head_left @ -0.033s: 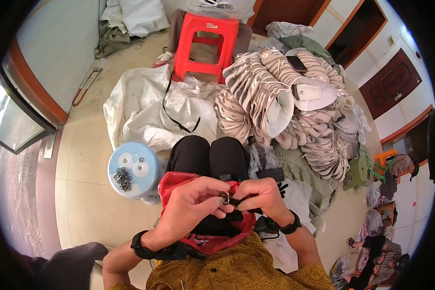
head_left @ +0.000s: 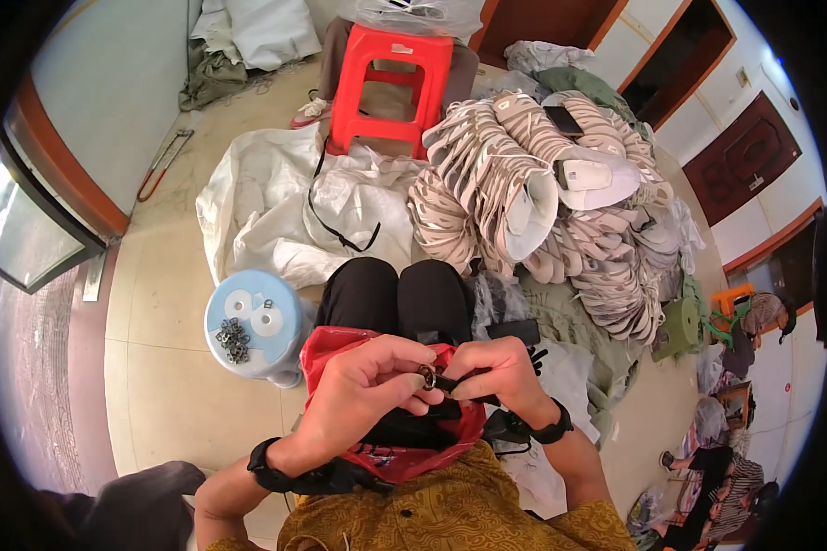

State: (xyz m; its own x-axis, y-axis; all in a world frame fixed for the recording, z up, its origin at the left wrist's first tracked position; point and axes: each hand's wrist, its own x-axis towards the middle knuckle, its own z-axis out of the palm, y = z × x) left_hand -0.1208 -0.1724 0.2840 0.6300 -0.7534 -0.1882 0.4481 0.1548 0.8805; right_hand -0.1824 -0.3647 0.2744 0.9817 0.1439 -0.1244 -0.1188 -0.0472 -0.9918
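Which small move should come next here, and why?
Probably have the right hand ease the black strap through the ring: the left hand pinches the ring, and the strap sits right beside it. Whether it's already threaded, I can't tell.

Bright, glare on L glass pane (head_left: 26,220), bent edges; blk corners

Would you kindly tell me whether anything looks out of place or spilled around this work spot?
Mildly, yes: one small metal-looking piece lies apart from the heap of similar pieces on the blue stool, and a black strap trails loosely across the crumpled white sheet. Nothing appears clearly spilled.
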